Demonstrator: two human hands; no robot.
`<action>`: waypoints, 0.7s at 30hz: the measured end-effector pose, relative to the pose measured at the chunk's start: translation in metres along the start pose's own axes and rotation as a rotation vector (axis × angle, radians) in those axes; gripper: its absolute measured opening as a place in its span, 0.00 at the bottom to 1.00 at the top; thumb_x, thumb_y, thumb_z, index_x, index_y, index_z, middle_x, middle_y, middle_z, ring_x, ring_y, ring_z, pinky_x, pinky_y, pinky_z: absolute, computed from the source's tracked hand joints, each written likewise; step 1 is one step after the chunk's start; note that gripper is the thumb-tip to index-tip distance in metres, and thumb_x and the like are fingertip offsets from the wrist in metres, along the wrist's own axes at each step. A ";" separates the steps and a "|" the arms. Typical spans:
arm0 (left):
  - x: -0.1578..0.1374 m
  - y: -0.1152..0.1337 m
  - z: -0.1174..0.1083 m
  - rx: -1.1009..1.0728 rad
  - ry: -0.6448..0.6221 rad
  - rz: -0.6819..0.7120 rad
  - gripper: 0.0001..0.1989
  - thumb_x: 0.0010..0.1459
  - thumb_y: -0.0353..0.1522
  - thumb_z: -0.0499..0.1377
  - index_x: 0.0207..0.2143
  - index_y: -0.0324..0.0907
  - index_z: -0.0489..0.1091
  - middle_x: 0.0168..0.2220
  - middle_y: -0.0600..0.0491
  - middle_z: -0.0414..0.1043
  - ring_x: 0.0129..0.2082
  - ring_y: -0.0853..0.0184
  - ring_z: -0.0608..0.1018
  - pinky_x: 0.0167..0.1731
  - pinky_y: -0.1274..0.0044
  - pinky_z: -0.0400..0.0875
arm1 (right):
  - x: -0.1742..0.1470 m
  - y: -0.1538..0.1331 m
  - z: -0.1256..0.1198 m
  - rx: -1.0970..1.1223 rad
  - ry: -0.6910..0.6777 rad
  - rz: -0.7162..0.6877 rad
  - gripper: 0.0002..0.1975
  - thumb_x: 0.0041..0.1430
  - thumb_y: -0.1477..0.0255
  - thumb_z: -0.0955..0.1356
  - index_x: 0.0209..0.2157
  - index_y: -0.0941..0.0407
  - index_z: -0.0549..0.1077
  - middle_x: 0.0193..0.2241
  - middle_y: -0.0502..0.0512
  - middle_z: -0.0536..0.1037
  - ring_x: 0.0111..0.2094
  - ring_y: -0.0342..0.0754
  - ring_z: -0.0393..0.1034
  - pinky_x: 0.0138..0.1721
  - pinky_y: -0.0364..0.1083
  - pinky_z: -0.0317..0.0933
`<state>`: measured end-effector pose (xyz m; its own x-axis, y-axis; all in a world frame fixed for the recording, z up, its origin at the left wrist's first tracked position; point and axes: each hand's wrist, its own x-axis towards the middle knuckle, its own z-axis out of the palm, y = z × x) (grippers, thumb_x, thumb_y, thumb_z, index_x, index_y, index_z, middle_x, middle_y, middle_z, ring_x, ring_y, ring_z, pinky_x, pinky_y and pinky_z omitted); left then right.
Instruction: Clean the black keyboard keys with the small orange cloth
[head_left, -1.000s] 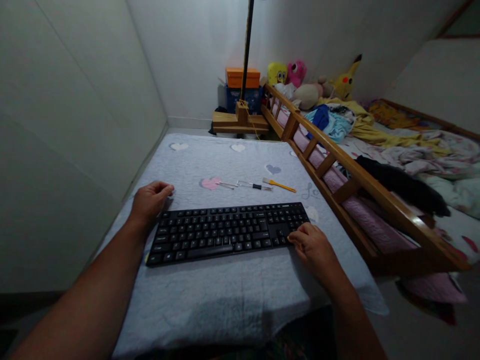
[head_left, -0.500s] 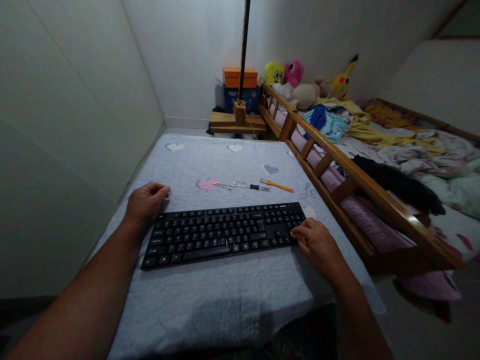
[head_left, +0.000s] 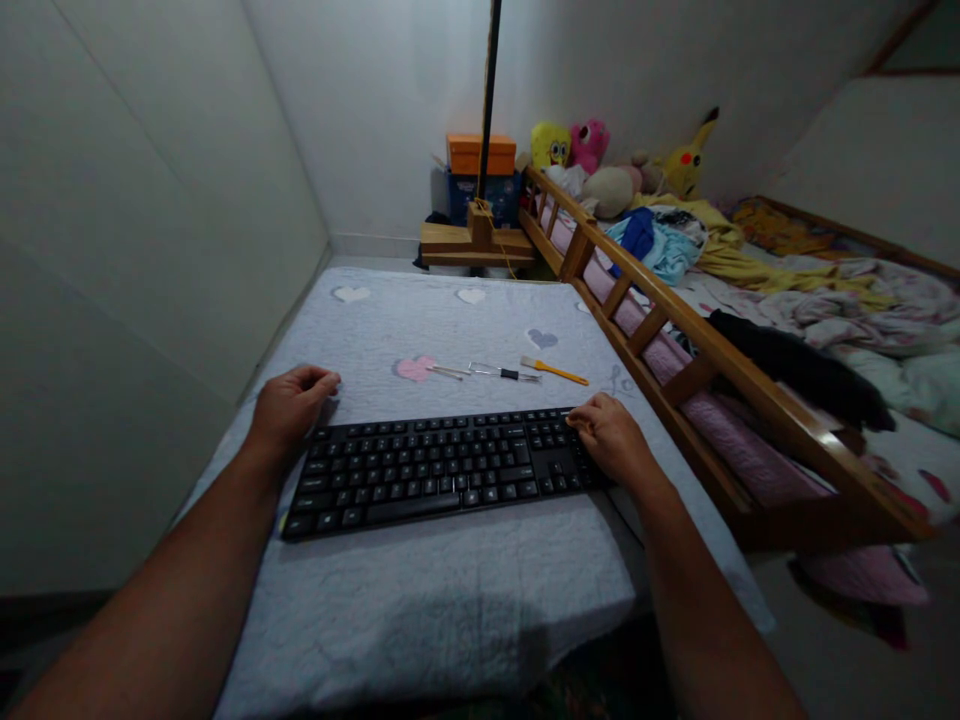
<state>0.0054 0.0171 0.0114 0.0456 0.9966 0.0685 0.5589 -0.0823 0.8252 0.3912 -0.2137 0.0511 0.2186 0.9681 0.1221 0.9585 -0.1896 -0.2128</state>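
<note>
A black keyboard (head_left: 435, 470) lies across a grey quilted cloth (head_left: 450, 590) with heart patches. My left hand (head_left: 289, 405) rests on the cloth at the keyboard's far left corner, its fingers curled in with nothing in them. My right hand (head_left: 615, 440) lies over the keyboard's right end, covering the number pad, with the fingers bent at the far edge. Just beyond the keyboard lie a thin metal tool (head_left: 450, 371), a black-handled screwdriver (head_left: 506, 373) and a yellow-handled tool (head_left: 555, 371).
A white wall (head_left: 150, 250) runs close along the left. A wooden bed rail (head_left: 675, 330) borders the right, with crumpled bedding and plush toys (head_left: 592, 145) behind it. A wooden stand with a dark pole (head_left: 476, 240) and stacked boxes (head_left: 480, 155) sit at the far end.
My right hand has moved from the keyboard's near right corner up onto its right end. The left hand has stayed at the far left corner.
</note>
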 end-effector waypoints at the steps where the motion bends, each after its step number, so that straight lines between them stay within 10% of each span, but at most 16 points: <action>1: 0.000 0.000 0.000 0.001 0.001 -0.001 0.14 0.49 0.42 0.60 0.29 0.39 0.73 0.25 0.55 0.73 0.23 0.70 0.67 0.26 0.78 0.61 | -0.002 0.000 0.000 -0.002 -0.003 -0.008 0.11 0.62 0.78 0.65 0.38 0.57 0.81 0.36 0.58 0.74 0.41 0.50 0.68 0.45 0.47 0.61; 21: -0.003 0.005 0.000 0.011 0.011 0.001 0.13 0.48 0.41 0.60 0.28 0.39 0.74 0.26 0.55 0.74 0.25 0.70 0.70 0.27 0.78 0.63 | -0.045 -0.003 -0.021 0.028 -0.205 -0.039 0.12 0.58 0.81 0.66 0.34 0.55 0.81 0.35 0.57 0.75 0.38 0.48 0.69 0.40 0.45 0.61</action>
<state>0.0081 0.0137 0.0157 0.0372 0.9964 0.0759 0.5681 -0.0836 0.8187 0.3817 -0.2604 0.0662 0.1371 0.9881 -0.0689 0.9593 -0.1498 -0.2392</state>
